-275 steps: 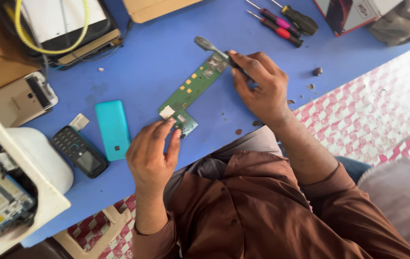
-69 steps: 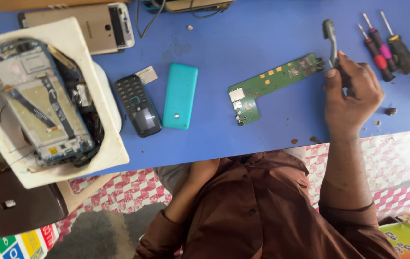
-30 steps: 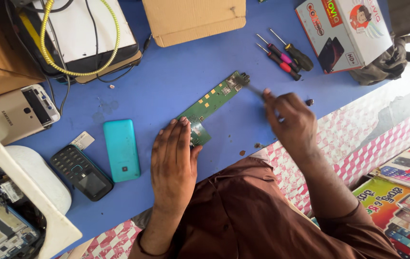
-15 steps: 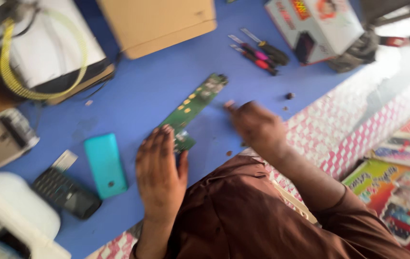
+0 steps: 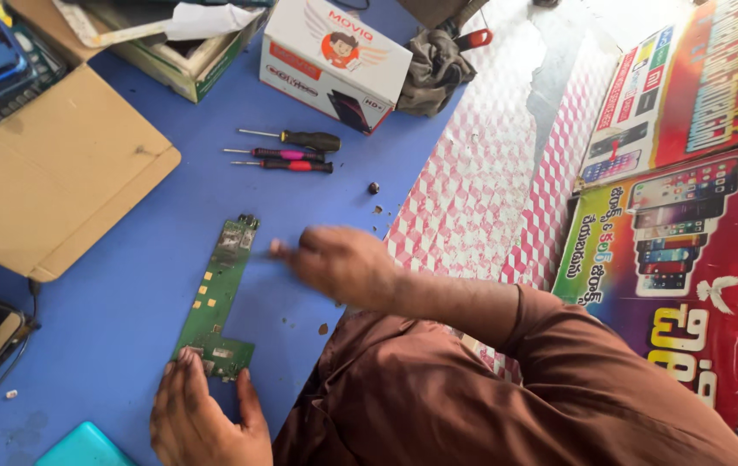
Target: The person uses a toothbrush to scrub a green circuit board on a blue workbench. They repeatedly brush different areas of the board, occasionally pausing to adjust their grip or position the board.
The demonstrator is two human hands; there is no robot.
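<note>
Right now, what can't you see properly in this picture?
- Right hand: blurred, so any tool in it cannot be made out in the head view.
- Left hand: wrist cut off by the bottom edge; fingertips cover the near end of the green circuit board.
- Teal cover: mostly cut off by the bottom edge.

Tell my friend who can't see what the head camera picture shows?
A person's left hand presses the near end of a green circuit board onto a blue table, while the blurred right hand hovers beside the board. Three screwdrivers, a white box and a cardboard flap lie farther back.
</note>
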